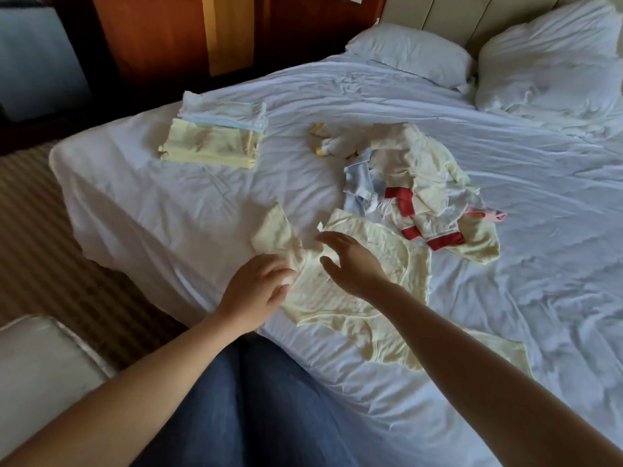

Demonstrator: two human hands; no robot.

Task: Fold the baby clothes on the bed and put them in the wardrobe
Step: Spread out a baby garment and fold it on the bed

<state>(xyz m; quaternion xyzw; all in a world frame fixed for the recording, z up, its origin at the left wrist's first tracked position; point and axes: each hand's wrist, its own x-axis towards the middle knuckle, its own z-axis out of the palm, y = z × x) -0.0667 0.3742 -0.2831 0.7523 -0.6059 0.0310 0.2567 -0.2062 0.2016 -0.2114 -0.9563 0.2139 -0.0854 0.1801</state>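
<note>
A pale yellow baby garment point(381, 261) lies spread on the white bed point(168, 203) near its front edge. My left hand point(256, 291) rests at the garment's left side, its fingertips on a bunched fold by the sleeve. My right hand point(350, 261) hovers over the collar area with fingers spread and relaxed, holding nothing. Behind it sits a heap of unfolded baby clothes point(418, 190) in cream, blue and red trim. Two folded pieces, a yellow one point(209, 143) and a white-and-blue one point(226, 112), are stacked at the bed's far left.
Two white pillows point(411, 52) point(553, 62) lie at the headboard. A dark wooden wardrobe or panel point(161, 35) stands behind the bed on the left. A pale cushioned seat point(37, 365) is at the lower left, on striped carpet point(30, 230).
</note>
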